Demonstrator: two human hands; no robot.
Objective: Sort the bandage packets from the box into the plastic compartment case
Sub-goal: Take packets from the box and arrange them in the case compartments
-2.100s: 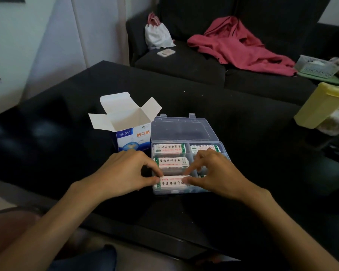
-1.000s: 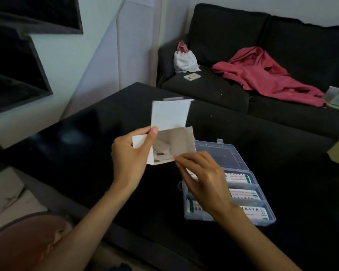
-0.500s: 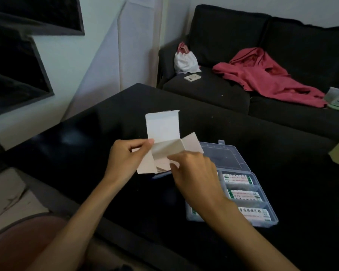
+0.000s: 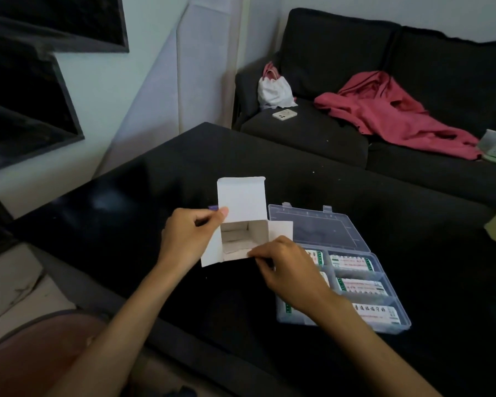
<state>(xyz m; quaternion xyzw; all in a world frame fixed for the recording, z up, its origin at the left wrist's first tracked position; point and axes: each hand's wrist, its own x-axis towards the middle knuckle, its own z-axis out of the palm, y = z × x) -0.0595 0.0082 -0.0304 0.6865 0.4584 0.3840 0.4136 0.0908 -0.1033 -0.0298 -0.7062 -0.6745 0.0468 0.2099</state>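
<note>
The box is held tilted above the table's near edge, its open mouth toward the camera and flaps spread; inside, only pale cardboard shows, so it looks emptied, though a packet lying flat at the bottom can't be ruled out. The left hand grips its left side, thumb on the top flap; the right hand pinches the lower flap. Just right of it on the table, the plastic compartment case lies open with bandage packets in every visible compartment. Sorting appears nearly or fully finished. The packets carry green-edged labels with Chinese print, too small to read.
</note>
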